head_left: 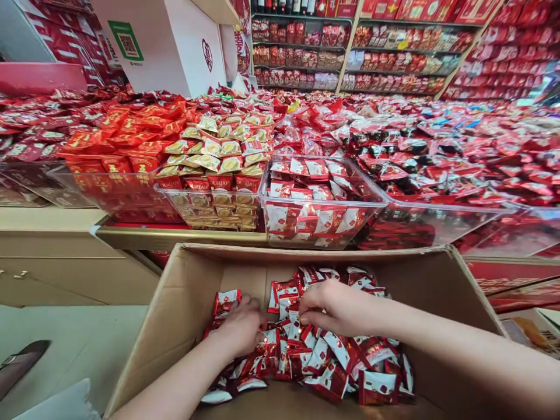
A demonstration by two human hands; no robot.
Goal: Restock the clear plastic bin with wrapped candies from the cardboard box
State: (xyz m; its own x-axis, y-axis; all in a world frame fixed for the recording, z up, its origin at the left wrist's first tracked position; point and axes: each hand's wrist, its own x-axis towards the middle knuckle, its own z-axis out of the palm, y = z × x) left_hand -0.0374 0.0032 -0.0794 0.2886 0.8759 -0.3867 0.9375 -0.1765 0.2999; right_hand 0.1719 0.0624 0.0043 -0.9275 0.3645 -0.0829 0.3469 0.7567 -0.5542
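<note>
A large open cardboard box (170,303) holds many small red and white packets (332,379). Inside it, on the left, my left hand (245,325) reaches down among the packets with bent fingers, next to one packet (226,301); its fingertips are partly hidden. My right hand (324,306) is over the middle of the pile, fingers curled toward the thumb at a packet. Behind the box, a clear plastic bin (324,204) holds similar red and white packets in rows.
Left of that bin stand a clear bin of durian packets (214,201) and a bin of orange-red packets (126,163). Dark red packets (415,157) fill bins on the right. A white box with a code (149,46) and stocked shelves (301,46) are behind.
</note>
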